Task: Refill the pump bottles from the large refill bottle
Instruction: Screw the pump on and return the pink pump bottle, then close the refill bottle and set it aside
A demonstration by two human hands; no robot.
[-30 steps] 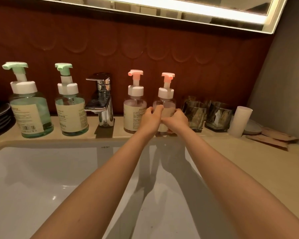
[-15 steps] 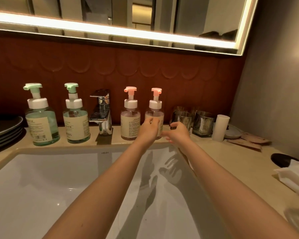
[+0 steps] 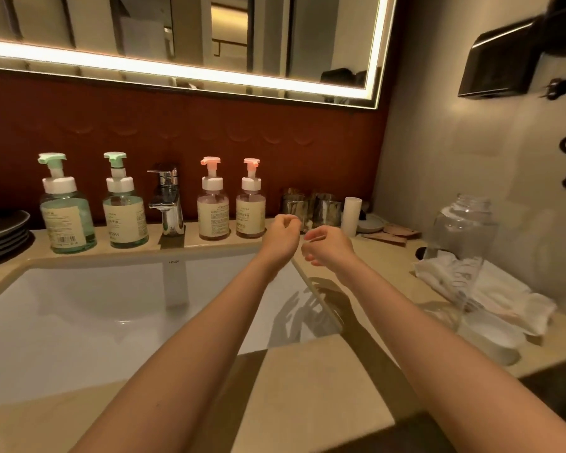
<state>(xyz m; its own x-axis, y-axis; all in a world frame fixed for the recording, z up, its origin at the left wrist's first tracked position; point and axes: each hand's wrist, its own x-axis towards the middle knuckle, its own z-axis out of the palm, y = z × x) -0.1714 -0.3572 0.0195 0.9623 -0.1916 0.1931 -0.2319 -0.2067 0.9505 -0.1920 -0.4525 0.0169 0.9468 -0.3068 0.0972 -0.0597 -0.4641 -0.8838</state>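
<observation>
A person's two bare forearms reach forward over a white sink (image 3: 79, 322) set into a beige counter (image 3: 307, 371). The left hand (image 3: 283, 232) and the right hand (image 3: 329, 245) hang in the air side by side, near each other but not touching. The fingers (image 3: 288, 221) of the left hand are loosely curled with nothing in them. The fingers (image 3: 311, 238) of the right hand are also slack and slightly apart, and grip nothing. On the back ledge, just beyond and left of the left fingers, two pink-topped pump bottles (image 3: 250, 210) stand upright side by side, close to the fingers but not touched. Farther left of them is a chrome faucet (image 3: 167, 204), then two larger green-topped pump bottles (image 3: 125, 217), well apart from both hands. Past those, at the far left edge, lies a stack of dark plates (image 3: 4, 233). Straight beyond the fingertips of both hands stand two glass tumblers (image 3: 325, 209), with a white cup (image 3: 352, 215) just to their right. Well off to the right of the right fingers, the large clear refill bottle (image 3: 461, 237) stands upright with its neck uncapped, resting on a crumpled white cloth (image 3: 504, 295) on the counter. Neither hand touches it. Above the ledge hangs a mirror (image 3: 209, 37) with a glowing lit edge.
</observation>
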